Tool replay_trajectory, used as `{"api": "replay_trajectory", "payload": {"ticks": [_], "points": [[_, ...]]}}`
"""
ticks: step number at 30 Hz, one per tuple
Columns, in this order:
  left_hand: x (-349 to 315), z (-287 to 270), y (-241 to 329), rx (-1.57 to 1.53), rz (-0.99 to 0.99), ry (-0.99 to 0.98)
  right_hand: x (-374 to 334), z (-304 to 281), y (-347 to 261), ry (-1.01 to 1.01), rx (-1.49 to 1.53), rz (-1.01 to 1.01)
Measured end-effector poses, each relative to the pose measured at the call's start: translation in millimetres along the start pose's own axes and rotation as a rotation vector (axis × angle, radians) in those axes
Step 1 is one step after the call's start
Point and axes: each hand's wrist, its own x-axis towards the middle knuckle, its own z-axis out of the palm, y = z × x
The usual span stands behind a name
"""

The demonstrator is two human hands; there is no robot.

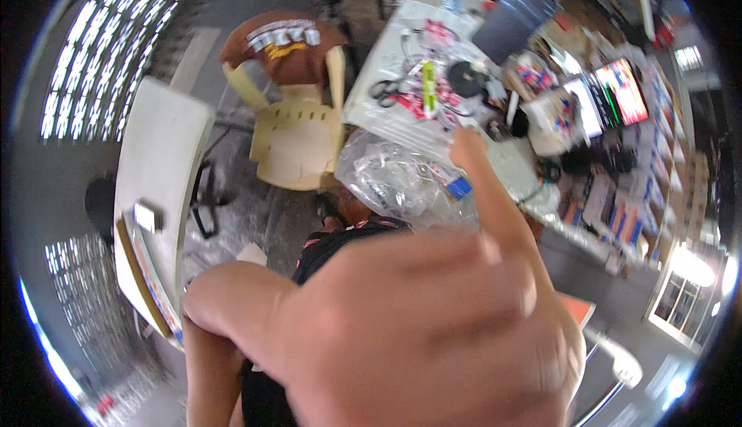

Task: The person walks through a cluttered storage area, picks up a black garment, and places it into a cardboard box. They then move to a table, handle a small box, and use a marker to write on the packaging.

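Observation:
My left hand [433, 334] is very close and blurred, filling the lower middle of the head view. Its fingers are curled in, and what they may hold is hidden. Farther off, my right hand [468, 149] is at the near edge of a table [379, 110] covered in white plastic. Its fingers are too small and blurred to read. Near it lie dark-handled scissors [384, 92], a bright yellow-green strip-shaped item [429, 88], pink-and-white pieces [437, 33] and a round black object [467, 79]. A clear plastic bag [386, 176] hangs below the table edge, with a blue item [459, 188] beside it.
A cream plastic chair [297, 141] with a brown cloth [287, 44] over its back stands left of the table. A white table [158, 149] is at far left. Lit screens [618, 91], a grey cylinder [515, 19] and a tub of small parts [550, 122] crowd the right.

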Motion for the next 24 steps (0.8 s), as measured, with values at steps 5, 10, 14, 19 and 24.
{"api": "replay_trajectory", "payload": {"ticks": [5, 10, 14, 19, 24], "points": [[-124.2, -20.8, -100.1, 0.354, -0.436, -0.286, 14.7, 50.0, 40.5, 0.255, 0.027, -0.099], [-391.0, -76.1, -145.0, 0.631, -1.322, -0.711, -22.3, 18.6, -13.9, 0.402, 0.372, -0.004], [-717.2, -116.0, -130.1, 0.632, -1.371, -0.777, -78.0, -5.2, -127.2, 0.296, 0.648, -0.034], [-851.5, -147.3, -64.7, 0.544, -1.97, -0.429, -109.7, 104.2, -234.8, -0.086, 0.854, -0.225], [-874.2, -153.0, -26.8, 0.412, -1.98, 0.337, -155.8, 198.9, -355.0, -0.147, 0.839, -0.517]]}}
